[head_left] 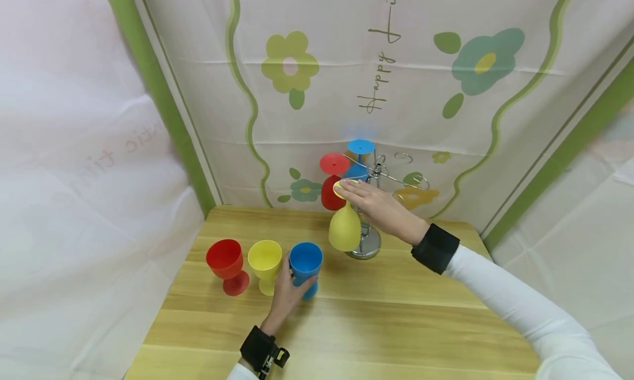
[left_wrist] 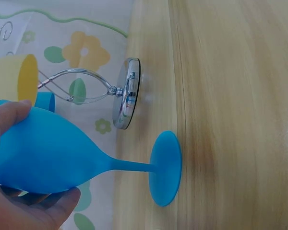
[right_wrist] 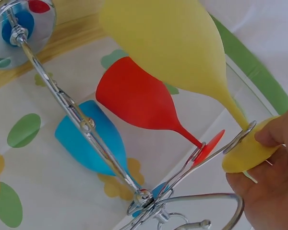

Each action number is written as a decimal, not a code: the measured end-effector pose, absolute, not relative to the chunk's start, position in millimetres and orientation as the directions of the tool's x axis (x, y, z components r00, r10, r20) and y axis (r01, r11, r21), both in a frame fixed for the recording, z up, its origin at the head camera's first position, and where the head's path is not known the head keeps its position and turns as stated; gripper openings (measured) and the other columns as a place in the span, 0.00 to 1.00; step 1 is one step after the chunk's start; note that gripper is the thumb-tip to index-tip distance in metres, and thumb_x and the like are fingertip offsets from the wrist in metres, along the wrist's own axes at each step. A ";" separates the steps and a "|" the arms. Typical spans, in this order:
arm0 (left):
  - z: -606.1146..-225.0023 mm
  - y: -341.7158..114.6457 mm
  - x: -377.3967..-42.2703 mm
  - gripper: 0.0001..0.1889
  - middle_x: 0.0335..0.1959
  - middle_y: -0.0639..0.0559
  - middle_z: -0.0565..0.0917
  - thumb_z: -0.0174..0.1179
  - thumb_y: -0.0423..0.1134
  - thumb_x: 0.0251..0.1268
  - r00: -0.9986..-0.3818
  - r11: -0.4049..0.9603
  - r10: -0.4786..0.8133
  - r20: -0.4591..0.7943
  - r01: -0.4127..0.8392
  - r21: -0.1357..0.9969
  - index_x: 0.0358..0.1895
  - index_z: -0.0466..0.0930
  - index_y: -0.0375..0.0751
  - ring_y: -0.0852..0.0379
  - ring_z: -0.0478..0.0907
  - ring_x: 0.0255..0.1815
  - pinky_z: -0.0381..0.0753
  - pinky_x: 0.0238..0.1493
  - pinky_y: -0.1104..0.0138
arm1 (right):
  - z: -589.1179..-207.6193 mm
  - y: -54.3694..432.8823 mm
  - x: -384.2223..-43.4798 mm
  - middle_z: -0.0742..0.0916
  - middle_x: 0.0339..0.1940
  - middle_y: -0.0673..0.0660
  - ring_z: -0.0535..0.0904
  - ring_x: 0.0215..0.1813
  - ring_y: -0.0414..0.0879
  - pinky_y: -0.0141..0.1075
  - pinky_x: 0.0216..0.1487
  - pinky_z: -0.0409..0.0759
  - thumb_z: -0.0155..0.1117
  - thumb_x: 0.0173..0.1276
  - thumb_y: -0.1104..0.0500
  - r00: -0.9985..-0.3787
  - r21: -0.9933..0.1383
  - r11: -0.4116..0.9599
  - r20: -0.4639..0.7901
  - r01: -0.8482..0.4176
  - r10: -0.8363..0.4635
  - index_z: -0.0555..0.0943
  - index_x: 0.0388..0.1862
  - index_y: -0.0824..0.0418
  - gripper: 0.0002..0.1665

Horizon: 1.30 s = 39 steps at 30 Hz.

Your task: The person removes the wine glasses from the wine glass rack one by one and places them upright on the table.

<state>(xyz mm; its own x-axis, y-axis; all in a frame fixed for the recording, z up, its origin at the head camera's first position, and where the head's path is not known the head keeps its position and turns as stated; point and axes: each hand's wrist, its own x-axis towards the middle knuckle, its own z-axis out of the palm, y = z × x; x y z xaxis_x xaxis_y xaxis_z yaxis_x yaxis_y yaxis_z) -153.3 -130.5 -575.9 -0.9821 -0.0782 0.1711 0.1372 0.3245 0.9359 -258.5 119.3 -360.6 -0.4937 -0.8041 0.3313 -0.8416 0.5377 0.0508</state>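
Both hands are occupied and well apart from each other. The left hand [head_left: 286,293] grips the upright blue cup [head_left: 306,257] by its bowl, thumb on one side and fingers on the other. This cup is at the worktop [head_left: 376,330], mouth up, though I cannot tell whether its foot touches the wood. The right hand [head_left: 381,208] pinches the round foot of the hanging yellow cup [head_left: 345,228], thumb on one face and fingers on the other. That cup is upside down at the metal rack [head_left: 369,247], its stem in a wire loop at the end of one arm.

Two more cups hang upside down from the rack: the hanging red cup [right_wrist: 137,93], near the yellow one, and the hanging blue cup [right_wrist: 93,136], farther back by the printed cloth [head_left: 337,110]. The rack's shiny round base rests on the worktop. To the left of the left hand, the standing red cup [head_left: 225,259] and the standing yellow cup [head_left: 264,256] are mouth up, the yellow one between the red and the blue. Flowers, wavy green lines and lettering cover the cloth behind. Each wrist wears a black band [head_left: 436,249] below a white sleeve [head_left: 515,297].
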 end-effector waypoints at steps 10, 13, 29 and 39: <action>-579.0 -131.8 -154.2 0.46 0.71 0.33 0.71 0.73 0.44 0.61 -0.979 0.319 -0.066 0.194 0.163 0.933 0.77 0.56 0.38 0.31 0.72 0.69 0.75 0.65 0.34 | -359.9 103.2 -269.8 0.77 0.74 0.65 0.72 0.76 0.59 0.52 0.77 0.68 0.69 0.66 0.71 -0.509 0.030 0.552 0.349 -0.833 -0.787 0.70 0.75 0.66 0.38; -578.5 -131.3 -154.1 0.45 0.72 0.34 0.71 0.73 0.44 0.61 -0.980 0.312 -0.070 0.186 0.155 0.937 0.77 0.57 0.39 0.32 0.72 0.70 0.75 0.66 0.35 | -358.3 99.3 -274.8 0.76 0.74 0.65 0.71 0.77 0.59 0.53 0.78 0.67 0.69 0.65 0.72 -0.542 -0.018 0.570 0.338 -0.821 -0.770 0.69 0.76 0.65 0.40; -577.4 -129.7 -153.1 0.46 0.72 0.34 0.69 0.73 0.47 0.63 -0.986 0.309 -0.075 0.148 0.118 0.944 0.77 0.55 0.39 0.32 0.70 0.71 0.74 0.66 0.34 | -356.0 104.3 -290.6 0.77 0.73 0.66 0.72 0.75 0.59 0.53 0.76 0.70 0.59 0.71 0.75 -0.633 -0.065 0.648 0.309 -0.759 -0.710 0.70 0.74 0.66 0.33; -577.6 -128.9 -152.8 0.45 0.71 0.34 0.70 0.73 0.46 0.62 -0.983 0.322 -0.078 0.168 0.134 0.937 0.77 0.56 0.39 0.32 0.71 0.70 0.75 0.65 0.35 | -356.1 112.4 -289.4 0.77 0.73 0.67 0.72 0.75 0.61 0.56 0.74 0.71 0.60 0.71 0.74 -0.646 -0.054 0.664 0.298 -0.746 -0.702 0.70 0.74 0.66 0.33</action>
